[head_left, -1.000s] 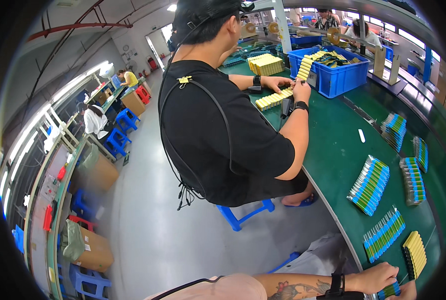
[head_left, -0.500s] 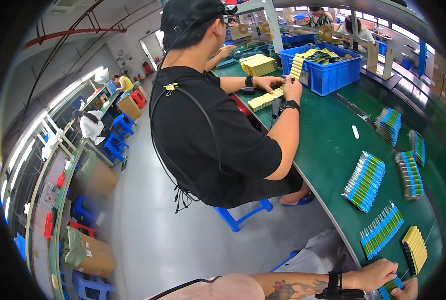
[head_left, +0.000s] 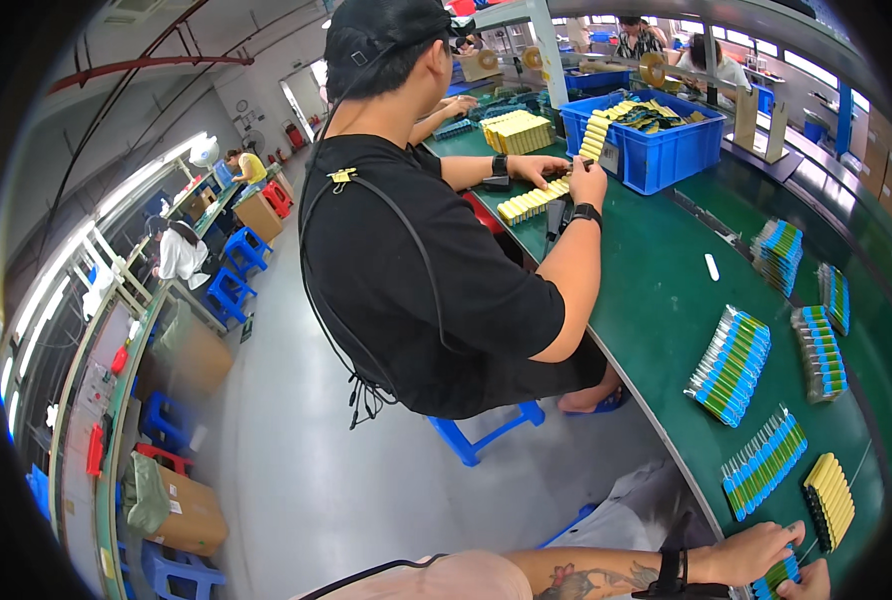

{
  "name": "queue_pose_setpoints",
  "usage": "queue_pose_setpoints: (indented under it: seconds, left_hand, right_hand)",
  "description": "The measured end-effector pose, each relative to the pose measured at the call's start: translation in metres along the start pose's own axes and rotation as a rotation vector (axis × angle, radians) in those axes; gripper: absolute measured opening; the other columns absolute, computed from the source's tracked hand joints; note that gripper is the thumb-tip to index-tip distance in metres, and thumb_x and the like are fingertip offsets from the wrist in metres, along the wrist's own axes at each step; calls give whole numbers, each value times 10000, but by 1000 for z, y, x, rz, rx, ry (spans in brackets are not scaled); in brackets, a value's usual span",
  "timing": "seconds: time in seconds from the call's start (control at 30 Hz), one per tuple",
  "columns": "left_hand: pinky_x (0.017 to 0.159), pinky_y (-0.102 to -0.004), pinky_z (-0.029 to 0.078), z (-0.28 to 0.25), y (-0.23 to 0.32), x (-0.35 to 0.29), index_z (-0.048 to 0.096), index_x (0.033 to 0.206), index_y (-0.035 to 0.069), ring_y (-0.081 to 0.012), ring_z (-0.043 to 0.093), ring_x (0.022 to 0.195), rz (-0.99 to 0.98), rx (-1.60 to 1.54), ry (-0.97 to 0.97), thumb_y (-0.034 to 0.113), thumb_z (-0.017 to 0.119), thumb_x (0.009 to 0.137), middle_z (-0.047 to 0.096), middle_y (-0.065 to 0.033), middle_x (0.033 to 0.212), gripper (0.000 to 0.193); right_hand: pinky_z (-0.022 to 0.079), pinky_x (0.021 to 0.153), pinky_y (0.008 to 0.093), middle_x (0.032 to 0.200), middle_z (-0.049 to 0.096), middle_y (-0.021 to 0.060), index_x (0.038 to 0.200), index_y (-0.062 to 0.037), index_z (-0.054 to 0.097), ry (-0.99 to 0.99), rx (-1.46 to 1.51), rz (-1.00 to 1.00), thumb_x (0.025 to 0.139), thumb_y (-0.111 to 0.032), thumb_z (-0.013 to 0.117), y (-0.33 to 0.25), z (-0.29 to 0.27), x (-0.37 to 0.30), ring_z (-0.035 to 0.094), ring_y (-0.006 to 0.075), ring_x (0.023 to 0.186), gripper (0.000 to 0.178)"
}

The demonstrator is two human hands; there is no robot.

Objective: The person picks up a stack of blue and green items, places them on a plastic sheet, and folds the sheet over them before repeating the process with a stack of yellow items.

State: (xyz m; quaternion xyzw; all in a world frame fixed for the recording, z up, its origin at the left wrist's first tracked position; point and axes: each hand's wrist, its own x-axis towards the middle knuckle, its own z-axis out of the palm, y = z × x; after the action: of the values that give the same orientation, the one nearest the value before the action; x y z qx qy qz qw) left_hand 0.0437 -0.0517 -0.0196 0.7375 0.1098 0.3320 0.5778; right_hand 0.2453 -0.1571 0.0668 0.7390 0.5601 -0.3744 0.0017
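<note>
At the lower right, my left hand (head_left: 756, 553) is closed with curled fingers on a row of narrow blue-and-green pieces (head_left: 776, 574). From the other side my right hand (head_left: 812, 580) pinches the same row; the picture's rim cuts off part of it. Just beyond my hands lies a similar blue-and-green row (head_left: 766, 465) with thin silvery leads along one side. Beside it, to the right, rests a block of yellow cylinders (head_left: 832, 500) with a black side.
Farther up the green table (head_left: 656, 270) lie a thick blue-and-green stack (head_left: 731, 365), several wrapped bundles (head_left: 819, 352) and a small white piece (head_left: 711, 266). A co-worker in black (head_left: 416, 270) sits ahead, handling yellow rows (head_left: 536, 203) near a blue bin (head_left: 656, 150).
My left hand has shifted slightly over the row, its fingers a little differently placed. My right hand stays on the row. The co-worker's hands have hardly moved.
</note>
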Motion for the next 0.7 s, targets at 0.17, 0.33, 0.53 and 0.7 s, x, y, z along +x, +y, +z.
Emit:
queue_pose_setpoints:
  seconds: [0.17,0.33,0.53,0.7]
  left_hand:
    - [675,-533,417,-3,4,2,462,1055,-10,-499,576,792,-9,-60,11,20,498,957,598,-270,752,108]
    - [675,-525,418,-2,-1,7,483,1015,-17,-493,577,803,-49,-130,-44,-3,491,941,600,-264,763,75]
    - [681,-507,425,1,-7,12,498,976,-8,-454,572,808,7,-50,-19,8,489,936,577,-248,772,43]
    - [796,-494,468,-13,5,16,557,1011,0,-404,587,864,-275,15,-222,67,533,921,595,-242,866,115]
  right_hand:
    - [378,502,366,607,523,51,772,27,557,100,161,-90,976,-179,526,4,7,4,473,145,553,292]
    - [399,524,369,605,502,69,834,32,549,140,158,-66,992,-167,469,-14,8,5,486,179,552,266]
    - [462,647,435,732,599,222,936,24,548,210,95,20,930,-132,588,-35,-8,-9,580,369,680,161]
    - [449,920,514,1236,545,304,1286,-5,526,342,-328,-206,845,-368,733,-17,9,-33,544,462,1101,608]
